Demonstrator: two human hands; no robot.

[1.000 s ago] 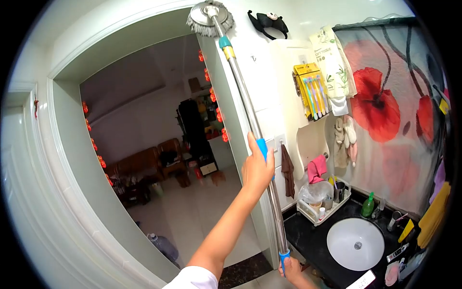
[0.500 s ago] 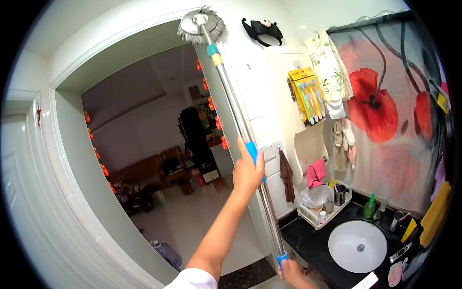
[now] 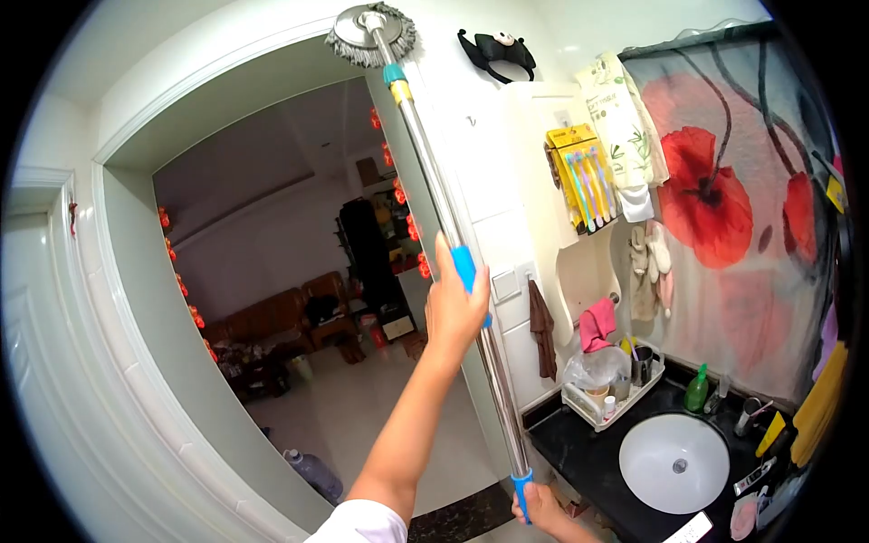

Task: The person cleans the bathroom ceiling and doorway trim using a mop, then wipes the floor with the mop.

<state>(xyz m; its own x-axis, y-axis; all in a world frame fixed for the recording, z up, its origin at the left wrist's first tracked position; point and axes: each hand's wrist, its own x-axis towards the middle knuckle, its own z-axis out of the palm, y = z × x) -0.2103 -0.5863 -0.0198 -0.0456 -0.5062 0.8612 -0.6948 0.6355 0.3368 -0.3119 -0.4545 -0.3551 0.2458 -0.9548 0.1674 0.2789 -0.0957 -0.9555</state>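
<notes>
Mop [image 3: 433, 176]: one, slanting up across the view, its bottom end near the counter [image 3: 579, 452] edge and its top by the doorway frame [image 3: 131, 235].
Mop head [image 3: 367, 41]: one, grey-fringed, showing high at the upper right corner of the opening; whether the fringe is touching the wall, I cannot tell.
Left hand [image 3: 457, 312]: one, its grip closing round the pole at the upper blue handle piece [image 3: 463, 267], a finger pointing along it.
Right hand [image 3: 543, 507]: one, its grip holding the lower blue handle piece [image 3: 521, 484] at the pole's bottom end.
Step in hand: the two hands are holding the mop aloft, seemingly working its head at that high corner.
Next move: it is probably calling for light guiding from the upper grip and a steady push from the lower one, with the head lying flat.
Counter goods: one basin [image 3: 652, 448], one white tray [image 3: 625, 404] and one green bottle [image 3: 696, 391] are sitting there.
Wall goods: one black headband [image 3: 489, 54], one brown cloth [image 3: 541, 335] and one yellow toothbrush pack [image 3: 575, 163] are hanging; the pack is showing what look like four brushes.
Cloth above tray: one, pink [image 3: 597, 324], hanging.
</notes>
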